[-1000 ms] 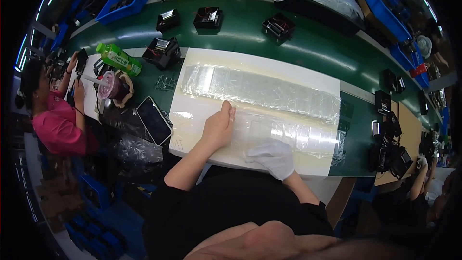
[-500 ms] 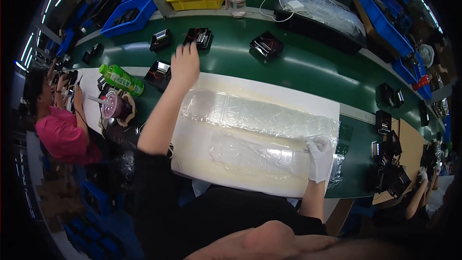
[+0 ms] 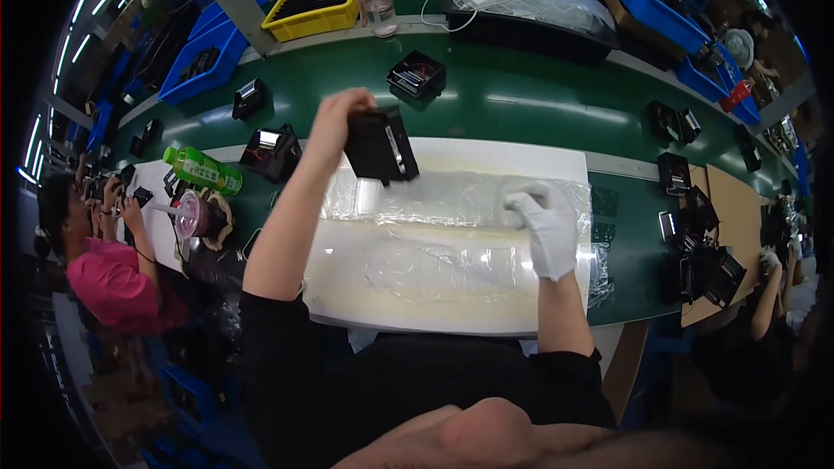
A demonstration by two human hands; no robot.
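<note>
My bare left hand (image 3: 334, 126) grips a black open-framed plastic case (image 3: 372, 146) by its upper left edge. The case hangs tilted above the far left part of a white board (image 3: 556, 161), and a bright metallic strip shows on its side. My right hand (image 3: 549, 234), in a white glove, hovers over the board's right part with its fingers curled closed; whether something small is in them cannot be made out. Beneath both hands, clear plastic film (image 3: 452, 195) covers much of the board in two long strips.
More black cases stand on the green bench, one (image 3: 417, 74) beyond my left hand, another (image 3: 271, 152) by a green bottle (image 3: 204, 169). A lidded drink cup (image 3: 193, 215) is at left. Black units (image 3: 699, 243) pile up at right. Co-workers sit on both sides.
My left hand has taken the black case from the far bench and brought it nearer, over the board. My gloved right hand has moved up and left. The view has shifted slightly.
</note>
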